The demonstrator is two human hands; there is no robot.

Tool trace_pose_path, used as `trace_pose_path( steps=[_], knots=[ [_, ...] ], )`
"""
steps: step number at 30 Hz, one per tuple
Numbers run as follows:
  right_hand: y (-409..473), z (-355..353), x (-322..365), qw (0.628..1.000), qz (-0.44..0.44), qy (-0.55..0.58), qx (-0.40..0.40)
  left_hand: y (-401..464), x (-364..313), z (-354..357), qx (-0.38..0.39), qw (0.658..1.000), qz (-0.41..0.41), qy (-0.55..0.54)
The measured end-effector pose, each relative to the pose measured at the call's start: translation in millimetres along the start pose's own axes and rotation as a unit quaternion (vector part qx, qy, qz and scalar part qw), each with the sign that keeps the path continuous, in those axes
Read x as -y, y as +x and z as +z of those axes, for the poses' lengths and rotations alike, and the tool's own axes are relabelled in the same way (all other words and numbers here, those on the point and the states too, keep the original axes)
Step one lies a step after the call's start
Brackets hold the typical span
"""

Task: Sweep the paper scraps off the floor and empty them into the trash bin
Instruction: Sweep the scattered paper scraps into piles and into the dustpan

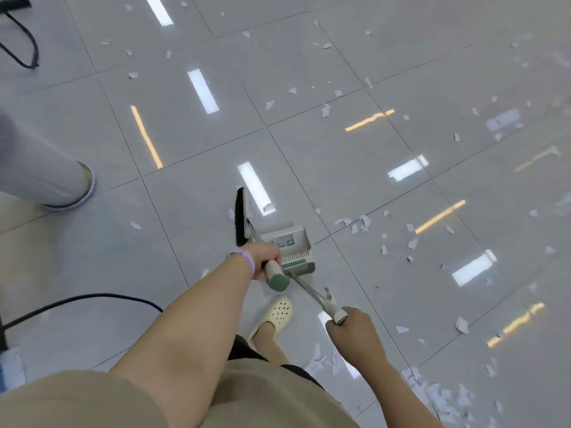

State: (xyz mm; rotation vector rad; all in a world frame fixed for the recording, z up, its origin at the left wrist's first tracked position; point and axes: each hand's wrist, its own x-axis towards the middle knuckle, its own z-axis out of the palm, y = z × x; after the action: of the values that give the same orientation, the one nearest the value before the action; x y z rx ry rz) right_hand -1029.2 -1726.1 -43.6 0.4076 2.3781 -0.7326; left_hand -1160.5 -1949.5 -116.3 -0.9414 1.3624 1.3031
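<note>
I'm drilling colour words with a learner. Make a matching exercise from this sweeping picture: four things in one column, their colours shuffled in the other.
Things:
1. broom bristles
2. end cap of the dustpan handle
3. wristband
4. clog

Colours:
A. cream
B. purple
C. black
D. green

Pairs: 1-C, 2-D, 3-B, 4-A

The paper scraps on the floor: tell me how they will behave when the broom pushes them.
The paper scraps look thin and small, so probably very light and apt to flutter or scatter rather than slide neatly. The tiled floor is glossy, so flat pieces may cling and slip under the broom. Slow, short strokes likely work best.
</note>
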Motion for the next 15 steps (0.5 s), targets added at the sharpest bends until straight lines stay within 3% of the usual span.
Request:
trace_pose_path(
  steps=[6,10,15],
  knots=[
    [9.1,-24.5,-31.2,0.998,0.054,0.035,-0.010,14.8,-73.9,88.2,0.107,0.993,-0.002,0.056],
    [8.3,-34.7,-41.8,0.994,0.092,0.056,-0.019,25.6,-101.7,100.4,0.215,0.972,-0.039,-0.089],
    [13.1,-42.8,-39.2,0.994,0.097,0.054,-0.022,11.7,-95.7,100.2,0.262,0.963,-0.045,-0.030]
  ],
)
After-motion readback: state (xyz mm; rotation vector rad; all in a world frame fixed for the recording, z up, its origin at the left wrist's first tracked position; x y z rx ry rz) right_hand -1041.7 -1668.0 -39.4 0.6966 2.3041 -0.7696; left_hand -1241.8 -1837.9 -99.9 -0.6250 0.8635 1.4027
